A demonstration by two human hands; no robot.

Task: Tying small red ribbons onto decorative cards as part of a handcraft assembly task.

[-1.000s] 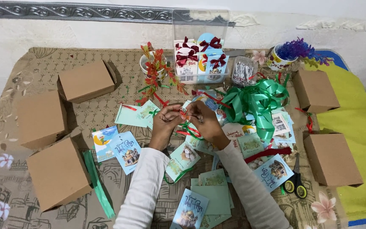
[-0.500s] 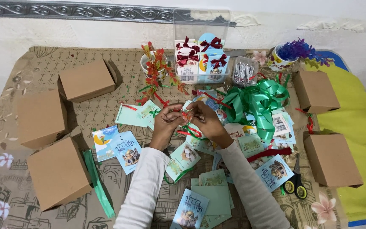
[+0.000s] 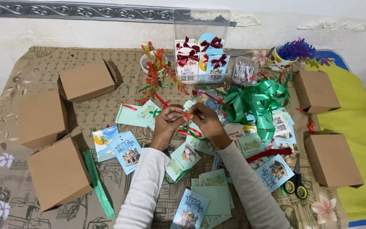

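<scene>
Pale green cards (image 3: 217,193) lie nearest on the counter (image 3: 119,91). Above them, the left hand (image 3: 168,123) and right hand (image 3: 206,121) meet, each grip pinched on a thin red ribbon (image 3: 186,115). Beyond it sits a green ribbon bundle (image 3: 257,101) and a clear box (image 3: 202,55).

brown boxes (image 3: 59,172) | scissors (image 3: 296,185) | green ribbon coil (image 3: 257,100) | clear bin (image 3: 202,46)

Table with patterned brown cloth (image 3: 119,76); five brown cardboard boxes (image 3: 58,171) at 9 and 3 o'clock; scattered greeting cards (image 3: 126,150) at centre; green ribbon coil (image 3: 257,99) at 1 o'clock; scissors (image 3: 296,184) at 4 o'clock.
</scene>
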